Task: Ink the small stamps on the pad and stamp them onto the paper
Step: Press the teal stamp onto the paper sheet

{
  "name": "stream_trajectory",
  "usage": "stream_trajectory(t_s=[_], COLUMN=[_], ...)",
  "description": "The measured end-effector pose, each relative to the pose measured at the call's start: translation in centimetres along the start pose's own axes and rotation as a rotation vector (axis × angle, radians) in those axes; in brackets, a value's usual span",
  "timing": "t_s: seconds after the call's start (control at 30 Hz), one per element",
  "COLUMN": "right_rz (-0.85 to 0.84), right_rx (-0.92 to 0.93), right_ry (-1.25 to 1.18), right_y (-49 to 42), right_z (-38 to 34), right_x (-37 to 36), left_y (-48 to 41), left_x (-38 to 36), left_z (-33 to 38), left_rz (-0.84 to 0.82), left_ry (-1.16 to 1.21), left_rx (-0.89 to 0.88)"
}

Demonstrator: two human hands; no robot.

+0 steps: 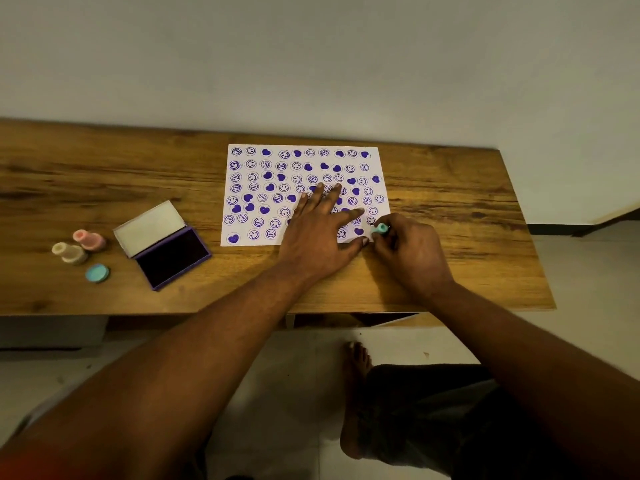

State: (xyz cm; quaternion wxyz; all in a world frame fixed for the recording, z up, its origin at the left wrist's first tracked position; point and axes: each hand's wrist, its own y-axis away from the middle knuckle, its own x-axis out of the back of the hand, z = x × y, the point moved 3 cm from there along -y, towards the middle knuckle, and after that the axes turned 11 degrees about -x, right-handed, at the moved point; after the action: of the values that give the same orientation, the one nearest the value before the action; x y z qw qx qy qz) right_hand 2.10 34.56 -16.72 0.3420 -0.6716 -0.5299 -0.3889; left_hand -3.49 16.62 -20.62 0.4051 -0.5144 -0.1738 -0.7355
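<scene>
Desk wood, w/ paper, agst pale wall; pale floor below.

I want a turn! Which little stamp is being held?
The teal stamp, in the right hand at the paper; the pink stamp and cream stamp sit untouched.

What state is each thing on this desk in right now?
ink pad: open, lid flipped back.
paper: flat, nearly filled with purple prints.
teal stamp: pinched by the right hand at the paper's near right corner.
pink stamp: idle, left of the pad.
cream stamp: idle, beside the pink one.
blue cap: off, lying near the pad.
left hand: fingers spread flat, holding the paper down.
</scene>
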Motion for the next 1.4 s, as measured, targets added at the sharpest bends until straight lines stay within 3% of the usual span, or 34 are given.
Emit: stream_trajectory(t_s=[0.27,0.4,0.47,0.57,0.67,1.07,1.4], right_rz=[0.027,-0.045,-0.058,0.122,0.214,0.171,0.058], right_rx=[-0.009,-0.074,-0.190,-0.307,-0.396,-0.429,-0.185], right_ry=[-0.070,-0.074,-0.328,-0.833,-0.958,-0.999,-0.764], right_y=[0.2,-0.1,-0.8,-2.0,-2.3,-4.4,-5.4], right_z=[0.1,-0.2,0.1,0.9,1.9,0.5,-6.4], right_x=[0.1,0.5,1.6,4.8,6.4,3.8,0.9], left_y=[-0.1,-0.1,0.0,0.0,0.0,0.1,3.8], left_x=[0.1,0.4,0.3,0.2,0.1,0.4,6.0], left_z=[0.2,0.3,0.3,0.2,0.2,0.3,-0.6], left_rz=[-0.005,-0.023,-0.024,0.001,0.006,0.024,0.214], left_ry=[0.015,0.003,0.008,0.021,0.025,0.023,-0.001], left_rx=[0.009,0.012,0.009,0.004,0.001,-0.009,0.019])
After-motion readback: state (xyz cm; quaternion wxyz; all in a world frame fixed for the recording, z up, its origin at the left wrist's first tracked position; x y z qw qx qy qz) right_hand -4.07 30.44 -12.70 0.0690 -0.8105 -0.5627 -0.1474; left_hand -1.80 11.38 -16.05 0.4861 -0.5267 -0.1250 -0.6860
